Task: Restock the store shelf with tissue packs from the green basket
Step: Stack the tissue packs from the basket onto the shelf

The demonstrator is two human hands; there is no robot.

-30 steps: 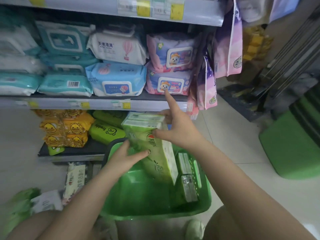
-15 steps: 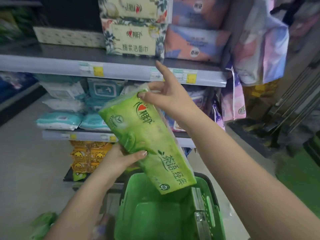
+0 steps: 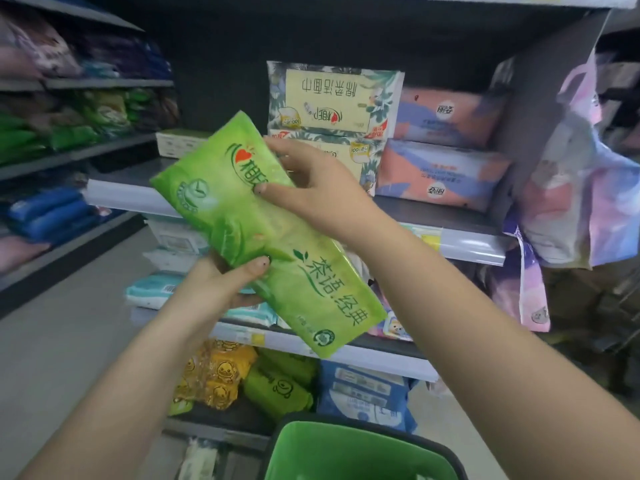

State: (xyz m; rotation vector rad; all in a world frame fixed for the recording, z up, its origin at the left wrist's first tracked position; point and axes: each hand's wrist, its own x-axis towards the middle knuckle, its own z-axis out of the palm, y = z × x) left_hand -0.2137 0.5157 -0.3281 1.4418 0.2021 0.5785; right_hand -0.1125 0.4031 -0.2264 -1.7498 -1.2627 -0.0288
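A long green tissue pack (image 3: 263,233) is held slanted in mid-air in front of the shelves. My left hand (image 3: 221,285) grips its lower edge from below, thumb on the front face. Its upper part is clasped by my right hand (image 3: 311,188), fingers spread over the pack. The green basket (image 3: 353,448) sits at the bottom of the view, only its dark rim and inner wall showing. Behind the pack lies a grey shelf (image 3: 138,174) with a bare stretch on its left side.
On that shelf stand stacked cream floral tissue boxes (image 3: 332,98) and pink-blue packs (image 3: 443,147). Wipe packs (image 3: 156,289) fill the shelf below; yellow duck packs (image 3: 214,372) and green packs sit lower. Bags (image 3: 581,188) hang at the right. Another shelving row (image 3: 69,133) runs along the left.
Both hands have lifted the green pack from the basket up to the level of the upper shelf. The view has tilted upward, so the basket now shows only at the bottom edge.
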